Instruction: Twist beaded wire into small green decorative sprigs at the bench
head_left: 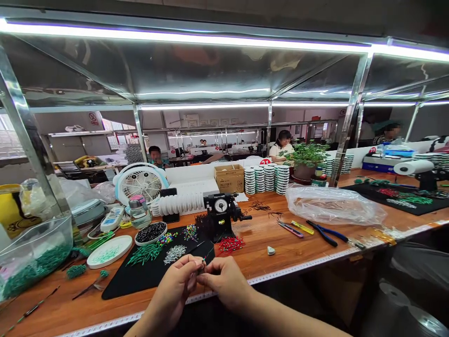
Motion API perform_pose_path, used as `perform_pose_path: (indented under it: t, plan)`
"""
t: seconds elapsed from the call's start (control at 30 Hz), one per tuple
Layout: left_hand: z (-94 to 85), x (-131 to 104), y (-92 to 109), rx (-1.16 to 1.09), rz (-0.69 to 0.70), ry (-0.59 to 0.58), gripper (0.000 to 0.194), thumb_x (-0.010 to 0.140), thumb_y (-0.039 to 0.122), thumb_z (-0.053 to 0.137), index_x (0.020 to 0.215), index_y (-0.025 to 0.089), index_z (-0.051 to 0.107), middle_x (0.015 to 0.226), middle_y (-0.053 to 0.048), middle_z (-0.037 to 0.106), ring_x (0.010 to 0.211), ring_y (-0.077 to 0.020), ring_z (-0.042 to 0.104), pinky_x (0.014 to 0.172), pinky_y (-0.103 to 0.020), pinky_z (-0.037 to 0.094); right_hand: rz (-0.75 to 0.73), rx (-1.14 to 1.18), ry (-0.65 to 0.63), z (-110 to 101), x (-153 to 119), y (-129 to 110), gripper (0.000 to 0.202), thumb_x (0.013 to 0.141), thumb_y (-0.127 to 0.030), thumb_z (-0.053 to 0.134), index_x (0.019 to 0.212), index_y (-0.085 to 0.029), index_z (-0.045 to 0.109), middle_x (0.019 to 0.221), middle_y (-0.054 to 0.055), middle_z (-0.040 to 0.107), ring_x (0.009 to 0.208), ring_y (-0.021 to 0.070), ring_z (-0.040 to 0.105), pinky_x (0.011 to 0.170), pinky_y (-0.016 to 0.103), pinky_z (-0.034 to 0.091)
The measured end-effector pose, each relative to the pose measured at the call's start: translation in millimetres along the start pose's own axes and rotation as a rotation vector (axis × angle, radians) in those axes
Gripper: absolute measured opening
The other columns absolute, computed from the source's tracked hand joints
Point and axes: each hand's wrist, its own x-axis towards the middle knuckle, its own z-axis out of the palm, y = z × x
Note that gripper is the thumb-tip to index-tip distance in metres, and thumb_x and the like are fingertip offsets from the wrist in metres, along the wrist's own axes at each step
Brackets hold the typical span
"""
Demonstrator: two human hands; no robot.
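My left hand (181, 279) and my right hand (228, 283) meet at the table's front edge. Both are closed in a pinch, thumb against fingers. Between the fingertips is a thin dark strand (205, 258) with tiny green and red bits; its ends are hidden by the fingers. Just beyond, a black mat (122, 283) carries small silvery metal pieces (174, 254), green tubes (144, 253) and coloured beads (190, 232). Red pieces (230, 244) lie in a heap to the right of the mat.
A hand-cranked machine with a dial (220, 206) stands behind the mat. Pliers (322, 234), a yellow screwdriver (302, 228) and a cutter (290, 229) lie to the right. A white plate (109, 252) and a dish of black beads (150, 233) sit left. A plastic bag (333, 206) lies farther right.
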Motion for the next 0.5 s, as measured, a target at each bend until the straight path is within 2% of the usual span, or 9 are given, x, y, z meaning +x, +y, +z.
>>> perform_pose_path:
  t: [0.07,0.13,0.2,0.23,0.27,0.33,0.43,0.5]
  plan:
    - [-1.8,-0.5,0.4,0.032,0.014,-0.003,0.021,0.068,0.035,0.067,0.063,0.016,0.058,0.048,0.006,0.039,0.041,-0.0068,0.024,0.041,-0.02,0.02,-0.196,-0.196,0.086,1.0,-5.2,3.5,0.014,0.08,-0.017,0.06,0.068,-0.015,0.067,0.069,0.002,0.058,0.064,0.0131,0.053,0.059,0.022,0.04]
    - [-5.0,-1.3,2.0,0.134,0.094,-0.016,0.02,0.068,0.034,0.069,0.064,0.016,0.062,0.053,0.002,0.049,0.046,-0.0101,0.037,0.044,-0.021,0.029,-0.458,-0.482,0.145,-5.6,-7.5,3.6,0.016,0.083,-0.013,0.053,0.073,-0.016,0.066,0.075,0.005,0.057,0.071,0.0165,0.052,0.064,0.026,0.041]
    - [-8.1,-2.7,3.7,0.35,0.277,-0.044,0.015,0.074,0.031,0.066,0.066,0.018,0.065,0.068,-0.003,0.059,0.064,-0.0168,0.052,0.06,-0.026,0.042,-0.665,-0.671,0.136,-15.8,-5.6,0.0,0.017,0.082,-0.01,0.048,0.081,-0.016,0.064,0.086,0.008,0.057,0.081,0.0206,0.051,0.07,0.029,0.042]
    - [-9.1,-3.4,4.2,0.476,0.387,-0.059,0.014,0.078,0.029,0.062,0.069,0.02,0.066,0.076,-0.005,0.062,0.073,-0.0195,0.055,0.069,-0.028,0.044,-0.72,-0.708,0.111,-20.6,-2.9,-2.8,0.018,0.081,-0.008,0.046,0.084,-0.015,0.063,0.091,0.01,0.057,0.084,0.0213,0.051,0.072,0.03,0.042]
    - [-9.8,-3.9,4.1,0.593,0.49,-0.074,0.014,0.082,0.027,0.057,0.074,0.021,0.067,0.084,-0.006,0.063,0.081,-0.021,0.056,0.075,-0.029,0.044,-0.732,-0.709,0.079,-24.5,0.9,-5.6,0.02,0.08,-0.006,0.045,0.086,-0.015,0.062,0.093,0.009,0.056,0.084,0.0204,0.051,0.071,0.029,0.043]
    - [-10.1,-3.6,2.4,0.742,0.622,-0.091,0.017,0.086,0.023,0.05,0.084,0.023,0.066,0.093,-0.007,0.062,0.087,-0.0217,0.057,0.079,-0.03,0.044,-0.633,-0.633,0.032,-28.8,11.5,-10.1,0.02,0.079,-0.006,0.045,0.086,-0.016,0.061,0.091,0.007,0.055,0.075,0.0162,0.052,0.064,0.025,0.042]
    - [-9.1,0.4,-2.9,0.868,0.725,-0.091,0.019,0.087,0.019,0.046,0.088,0.024,0.065,0.098,-0.008,0.06,0.089,-0.0216,0.058,0.078,-0.029,0.046,-0.383,-0.459,0.034,-28.7,32.3,-10.5,0.016,0.08,-0.009,0.05,0.079,-0.017,0.063,0.081,0.003,0.055,0.068,0.0128,0.052,0.06,0.022,0.04]
    - [-7.8,4.3,-6.3,0.921,0.782,-0.107,0.022,0.087,0.017,0.045,0.09,0.024,0.065,0.101,-0.009,0.061,0.091,-0.0217,0.058,0.08,-0.03,0.045,-0.299,-0.4,0.029,-27.7,46.0,-6.5,0.013,0.079,-0.011,0.056,0.072,-0.017,0.065,0.073,0.001,0.057,0.064,0.0122,0.054,0.058,0.022,0.04]
